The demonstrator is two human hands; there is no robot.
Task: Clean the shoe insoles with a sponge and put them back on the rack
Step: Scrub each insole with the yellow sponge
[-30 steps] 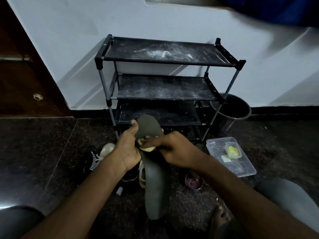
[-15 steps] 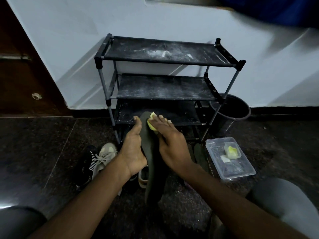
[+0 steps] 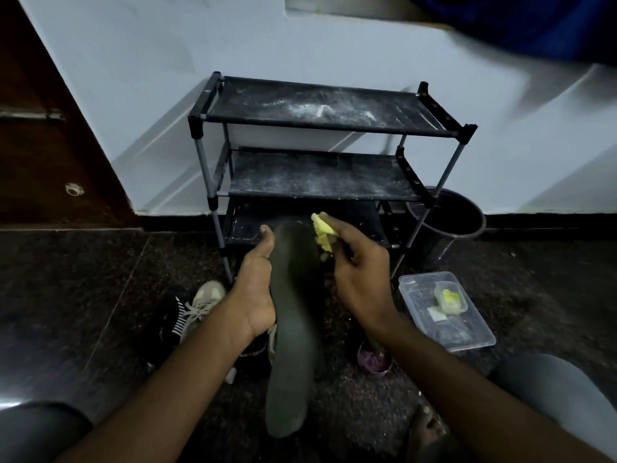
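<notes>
Currently my left hand (image 3: 253,295) grips the insole (image 3: 295,312) by one edge, before the rack (image 3: 320,177); my right hand (image 3: 362,279) pinches the sponge (image 3: 323,233) at the toe's rim. Held one-sided, it may flop or slip to the floor (image 3: 100,295).

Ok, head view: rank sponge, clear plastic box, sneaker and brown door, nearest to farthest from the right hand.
1. Sponge: pinched in the right hand itself.
2. Clear plastic box: on the floor just to its right.
3. Sneaker: on the floor, beyond the left hand gripping the insole.
4. Brown door: far left.
</notes>
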